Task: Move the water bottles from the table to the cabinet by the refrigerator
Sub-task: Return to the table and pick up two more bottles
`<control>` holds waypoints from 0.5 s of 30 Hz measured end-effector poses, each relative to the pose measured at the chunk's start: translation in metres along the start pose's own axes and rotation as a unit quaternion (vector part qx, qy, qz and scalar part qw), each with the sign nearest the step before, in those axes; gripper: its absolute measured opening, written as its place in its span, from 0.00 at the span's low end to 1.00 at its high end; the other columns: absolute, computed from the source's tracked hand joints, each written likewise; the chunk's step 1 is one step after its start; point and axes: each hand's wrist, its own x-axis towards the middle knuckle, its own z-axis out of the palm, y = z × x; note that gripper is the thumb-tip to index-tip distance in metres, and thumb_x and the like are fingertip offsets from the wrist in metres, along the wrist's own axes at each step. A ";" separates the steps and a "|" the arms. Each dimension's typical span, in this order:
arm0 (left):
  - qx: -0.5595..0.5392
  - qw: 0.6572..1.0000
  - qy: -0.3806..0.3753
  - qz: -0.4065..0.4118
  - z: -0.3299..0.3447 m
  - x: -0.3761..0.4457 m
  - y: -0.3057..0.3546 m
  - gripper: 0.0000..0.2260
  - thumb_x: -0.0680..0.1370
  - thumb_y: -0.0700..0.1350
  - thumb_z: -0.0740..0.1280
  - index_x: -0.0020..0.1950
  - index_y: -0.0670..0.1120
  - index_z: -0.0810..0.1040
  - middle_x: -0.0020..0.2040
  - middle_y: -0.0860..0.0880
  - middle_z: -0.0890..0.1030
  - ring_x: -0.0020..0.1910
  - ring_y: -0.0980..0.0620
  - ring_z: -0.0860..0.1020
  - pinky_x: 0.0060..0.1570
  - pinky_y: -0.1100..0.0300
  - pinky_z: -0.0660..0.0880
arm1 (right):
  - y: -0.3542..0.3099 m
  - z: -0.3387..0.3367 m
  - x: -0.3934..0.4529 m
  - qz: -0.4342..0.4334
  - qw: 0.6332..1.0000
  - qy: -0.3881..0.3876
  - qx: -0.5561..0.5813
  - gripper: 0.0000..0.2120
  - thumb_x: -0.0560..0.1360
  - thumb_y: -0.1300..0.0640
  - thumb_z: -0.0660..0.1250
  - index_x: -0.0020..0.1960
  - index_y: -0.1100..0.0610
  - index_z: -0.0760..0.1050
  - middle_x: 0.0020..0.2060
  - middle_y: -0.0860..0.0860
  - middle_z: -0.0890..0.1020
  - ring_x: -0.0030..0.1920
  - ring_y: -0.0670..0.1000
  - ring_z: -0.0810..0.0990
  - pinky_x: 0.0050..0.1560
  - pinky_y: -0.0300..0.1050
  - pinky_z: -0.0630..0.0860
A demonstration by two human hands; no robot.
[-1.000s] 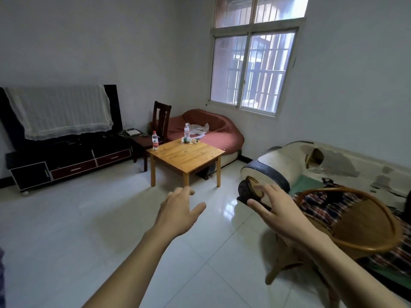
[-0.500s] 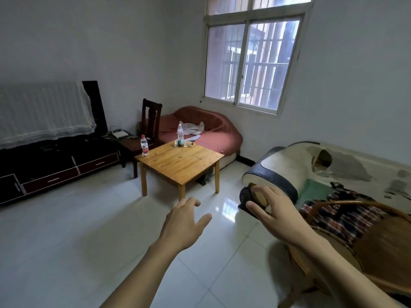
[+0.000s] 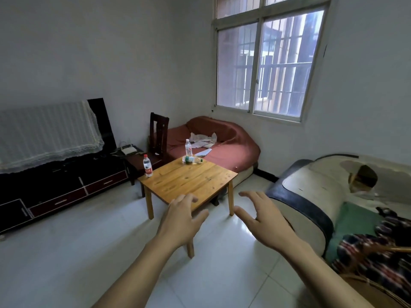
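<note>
Head view, looking down across a small square table of light wood with three clear plastic water bottles on it. The red-label bottle stands upright at the table's far left corner, cap up. A second upright bottle with a white cap sits at the far edge, long axis vertical too. The third one, the green-label bottle, is lying on its side just in front of that second one, long axis running roughly left-right along the far edge; pretty sure the cap end points right, but it's small and hard to make out.

Both hands are out in front, holding nothing. The left hand has its fingers spread and loosely bent, and in this view it overlaps the table's near corner, though I can't tell if it's actually touching the wood. The right hand is also wide, fingers apart and slightly curved, hovering over the white tiled floor beside the table's right leg.

Other stuff: a red-covered sofa under the barred window, with some crumpled white bits on it I can't identify; one dark wooden chair; a black low cabinet with red drawers, cut off at the left edge; a worn white-and-black sofa on the right, also cut off.
</note>
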 end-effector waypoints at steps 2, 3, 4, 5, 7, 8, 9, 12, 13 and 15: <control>-0.004 1.000 -0.005 -0.002 0.012 0.031 -0.001 0.21 0.78 0.60 0.65 0.68 0.53 0.71 0.66 0.54 0.72 0.64 0.54 0.69 0.61 0.54 0.73 | 0.016 0.003 0.028 0.000 1.000 -0.008 0.000 0.22 0.78 0.40 0.62 0.69 0.46 0.68 0.64 0.44 0.73 0.63 0.46 0.72 0.60 0.43 0.71; -0.008 1.000 -0.006 -0.004 0.018 0.047 -0.002 0.21 0.78 0.60 0.65 0.68 0.52 0.71 0.67 0.54 0.72 0.65 0.54 0.69 0.61 0.55 0.73 | 0.025 0.005 0.043 0.003 1.000 -0.011 0.001 0.22 0.78 0.39 0.61 0.69 0.46 0.68 0.64 0.44 0.73 0.62 0.46 0.73 0.60 0.44 0.72; -0.012 1.000 -0.008 -0.005 0.025 0.064 -0.004 0.21 0.78 0.59 0.65 0.68 0.52 0.71 0.67 0.54 0.72 0.66 0.54 0.68 0.61 0.56 0.72 | 0.033 0.007 0.058 0.006 1.000 -0.012 0.003 0.22 0.78 0.39 0.62 0.69 0.46 0.69 0.64 0.43 0.73 0.61 0.46 0.73 0.59 0.44 0.72; -0.016 1.000 -0.011 -0.005 0.032 0.080 -0.007 0.21 0.78 0.59 0.65 0.68 0.52 0.70 0.67 0.54 0.71 0.66 0.54 0.68 0.61 0.57 0.71 | 0.042 0.010 0.074 0.008 1.000 -0.013 0.005 0.21 0.78 0.40 0.62 0.68 0.46 0.69 0.63 0.43 0.73 0.60 0.45 0.73 0.58 0.41 0.71; -0.017 1.000 -0.018 -0.003 0.046 0.117 -0.015 0.21 0.78 0.59 0.65 0.68 0.52 0.70 0.67 0.54 0.71 0.67 0.53 0.68 0.61 0.58 0.69 | 0.059 0.018 0.108 0.014 1.000 -0.012 0.004 0.19 0.78 0.42 0.64 0.67 0.46 0.70 0.60 0.43 0.73 0.58 0.43 0.72 0.52 0.34 0.68; -0.019 1.000 -0.020 -0.001 0.052 0.138 -0.021 0.21 0.78 0.59 0.65 0.67 0.52 0.71 0.67 0.54 0.72 0.67 0.53 0.68 0.62 0.57 0.69 | 0.067 0.022 0.125 0.017 1.000 -0.012 0.000 0.18 0.78 0.42 0.64 0.66 0.46 0.70 0.59 0.42 0.72 0.57 0.43 0.72 0.50 0.31 0.67; -0.024 0.999 -0.022 0.001 0.058 0.159 -0.026 0.21 0.78 0.59 0.66 0.67 0.52 0.71 0.66 0.53 0.72 0.67 0.52 0.69 0.62 0.56 0.70 | 0.074 0.027 0.142 0.019 1.000 -0.013 -0.007 0.18 0.78 0.43 0.64 0.66 0.46 0.71 0.58 0.41 0.71 0.57 0.43 0.72 0.49 0.31 0.66; -0.046 0.999 -0.021 0.003 0.070 0.226 -0.041 0.20 0.77 0.59 0.66 0.65 0.51 0.72 0.65 0.52 0.73 0.66 0.51 0.69 0.60 0.58 0.69 | 0.091 0.041 0.198 0.018 0.999 -0.018 -0.024 0.18 0.78 0.43 0.65 0.65 0.47 0.72 0.57 0.42 0.72 0.60 0.45 0.72 0.55 0.36 0.66; -0.051 0.999 -0.020 -0.001 0.071 0.250 -0.044 0.20 0.78 0.59 0.66 0.65 0.51 0.72 0.66 0.52 0.73 0.66 0.51 0.69 0.60 0.59 0.68 | 0.095 0.044 0.218 0.021 0.999 -0.022 -0.027 0.19 0.78 0.43 0.64 0.66 0.48 0.72 0.59 0.43 0.73 0.61 0.45 0.73 0.57 0.38 0.67; -0.053 0.998 -0.012 -0.007 0.073 0.297 -0.049 0.20 0.78 0.59 0.66 0.65 0.50 0.73 0.66 0.51 0.73 0.66 0.51 0.69 0.61 0.57 0.70 | 0.102 0.050 0.259 0.023 0.999 -0.026 -0.040 0.20 0.78 0.42 0.64 0.67 0.48 0.71 0.62 0.44 0.73 0.59 0.45 0.73 0.58 0.39 0.70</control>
